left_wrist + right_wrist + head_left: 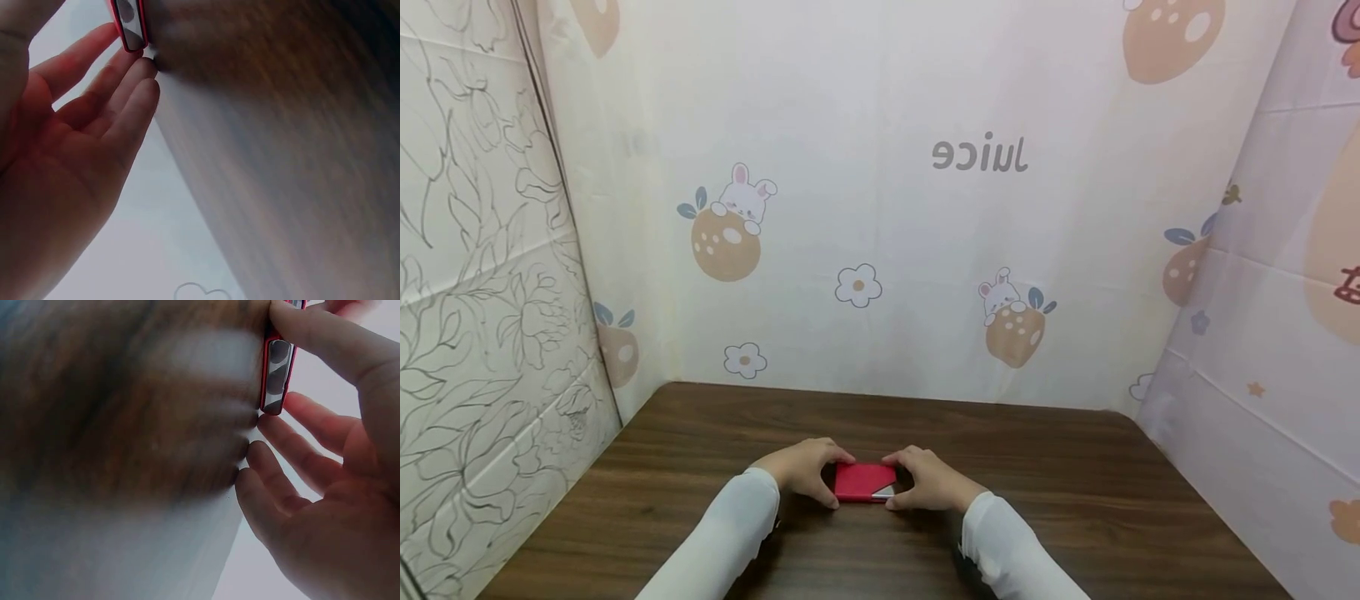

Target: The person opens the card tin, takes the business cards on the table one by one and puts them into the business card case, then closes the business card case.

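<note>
A flat red card case (pixel 856 478) with a silvery patch at its near right corner lies on the brown wooden table, between both hands. My left hand (pixel 805 469) grips its left end, thumb at the near edge and fingers at the far edge. On the opposite end, my right hand (pixel 931 481) holds it the same way. From the left wrist, the narrow end of the card case (pixel 130 25) shows silvery with dark rounded shapes inside a red rim, fingertips beside it. The right wrist view shows a similar end of the case (pixel 275 375), with the thumb above.
The wooden table (pixel 640 483) reaches back to a pale cloth backdrop (pixel 880 208) printed with rabbits, fruit and flowers. More patterned cloth hangs on the left side (pixel 482 250) and the right side (pixel 1262 333). White sleeves (pixel 722 525) cover both forearms.
</note>
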`<state>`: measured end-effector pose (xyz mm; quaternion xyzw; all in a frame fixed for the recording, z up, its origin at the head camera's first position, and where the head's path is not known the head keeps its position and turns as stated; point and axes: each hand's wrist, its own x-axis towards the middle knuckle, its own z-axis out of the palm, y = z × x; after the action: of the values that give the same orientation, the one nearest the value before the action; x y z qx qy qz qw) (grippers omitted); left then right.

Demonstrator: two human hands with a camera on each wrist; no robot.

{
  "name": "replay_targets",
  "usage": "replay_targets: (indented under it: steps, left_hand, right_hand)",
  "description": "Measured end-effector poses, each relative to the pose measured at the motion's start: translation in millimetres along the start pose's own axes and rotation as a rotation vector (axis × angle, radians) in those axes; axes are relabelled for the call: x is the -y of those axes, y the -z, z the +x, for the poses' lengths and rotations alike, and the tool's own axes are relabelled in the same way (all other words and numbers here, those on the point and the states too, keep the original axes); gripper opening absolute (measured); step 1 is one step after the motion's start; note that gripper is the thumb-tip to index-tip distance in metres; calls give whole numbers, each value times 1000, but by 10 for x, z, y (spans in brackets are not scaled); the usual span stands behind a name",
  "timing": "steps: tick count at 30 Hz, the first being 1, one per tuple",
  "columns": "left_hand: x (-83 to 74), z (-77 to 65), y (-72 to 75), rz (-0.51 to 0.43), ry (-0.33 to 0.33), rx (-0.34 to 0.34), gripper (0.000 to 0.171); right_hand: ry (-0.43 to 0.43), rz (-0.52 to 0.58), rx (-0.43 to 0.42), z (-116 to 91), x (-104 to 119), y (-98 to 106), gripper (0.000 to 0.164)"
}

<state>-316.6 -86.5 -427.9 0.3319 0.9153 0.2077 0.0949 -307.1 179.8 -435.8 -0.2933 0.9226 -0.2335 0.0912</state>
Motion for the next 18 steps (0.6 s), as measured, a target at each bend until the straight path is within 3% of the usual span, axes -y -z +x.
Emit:
replay_targets:
  steps: [8, 18]
  left_hand:
    - [-89, -14, 12, 27, 42, -5, 59]
    - [-103, 10, -8, 35, 35, -4, 58]
  right_hand:
    - [11, -5, 4, 9, 5, 8, 60]
    - [5, 3, 3, -28, 5, 32, 58]
